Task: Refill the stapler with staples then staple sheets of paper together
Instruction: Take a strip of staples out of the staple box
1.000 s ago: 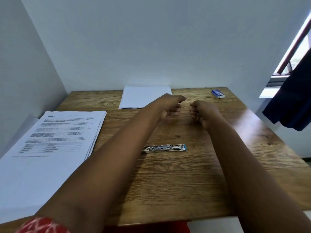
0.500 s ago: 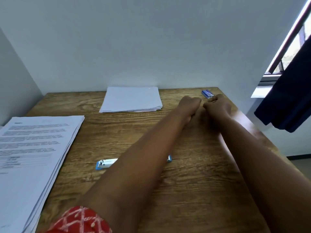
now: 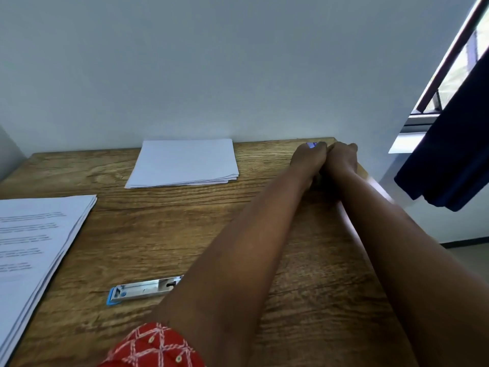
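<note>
In the head view both hands meet at the table's (image 3: 164, 234) far right corner, the left hand (image 3: 308, 157) and right hand (image 3: 341, 158) curled over a small blue staple box (image 3: 312, 144); whether either grips it cannot be told. The stapler (image 3: 143, 288) lies opened near the front, partly under the left forearm, with paper stacks (image 3: 185, 162) beyond. So near the edge, a fumbled box could likely slip off the table.

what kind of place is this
Probably a home or office study corner: a wooden desk against a plain wall, stacks of printed sheets and blank paper, a stapler, a window.
</note>
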Tool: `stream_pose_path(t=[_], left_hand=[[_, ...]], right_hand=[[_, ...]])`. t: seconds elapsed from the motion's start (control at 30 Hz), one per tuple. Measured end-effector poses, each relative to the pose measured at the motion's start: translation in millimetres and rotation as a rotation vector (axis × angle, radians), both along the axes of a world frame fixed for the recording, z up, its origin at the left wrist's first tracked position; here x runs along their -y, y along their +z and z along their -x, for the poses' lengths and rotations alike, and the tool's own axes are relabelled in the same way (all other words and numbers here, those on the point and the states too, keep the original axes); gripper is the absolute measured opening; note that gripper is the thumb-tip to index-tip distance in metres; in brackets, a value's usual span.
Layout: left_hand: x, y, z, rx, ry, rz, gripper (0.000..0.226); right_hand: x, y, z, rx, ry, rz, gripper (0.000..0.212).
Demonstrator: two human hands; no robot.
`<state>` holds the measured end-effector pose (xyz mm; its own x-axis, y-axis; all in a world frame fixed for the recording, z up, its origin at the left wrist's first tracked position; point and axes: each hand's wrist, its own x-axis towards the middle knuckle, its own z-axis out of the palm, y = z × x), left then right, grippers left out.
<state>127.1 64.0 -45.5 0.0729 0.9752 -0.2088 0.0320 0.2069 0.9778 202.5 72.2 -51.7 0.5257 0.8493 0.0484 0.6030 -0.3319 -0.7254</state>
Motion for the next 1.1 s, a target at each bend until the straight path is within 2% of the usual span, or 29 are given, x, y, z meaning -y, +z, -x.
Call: stream_pose_path(t=[0.13, 0.4, 0.6, 0.77, 0.93, 1.1], left_hand=[[7.6, 2.4, 2.1, 0.046, 0.005, 0.029, 0.038], [39.1, 5.8, 17.6, 0.134, 0.030, 0.088, 0.064], [62.1, 11.6, 46.7, 0.074, 0.015, 0.062, 0.052], [80.5, 13.5, 95.1, -0.089, 0.106, 0.019, 0.066], [103.3, 16.0, 154.4, -0.253, 0.205, -0.054, 0.073], [139.3, 18.7, 208.8, -0.430, 0.172, -0.135, 0.059]], right_hand=[[5.8, 4.2, -0.3, 0.134, 0.096, 0.029, 0.029], [36.3, 5.3, 13.4, -0.149, 0.115, -0.134, 0.025], [57.6, 13.0, 31.5, -0.269, 0.184, -0.122, 0.014], [78.7, 14.5, 70.6, -0.343, 0.323, -0.109, 0.007], [102.3, 20.5, 115.1, -0.468, 0.493, -0.069, 0.017], [123.7, 20.3, 143.1, -0.502, 0.621, -0.009, 0.009]])
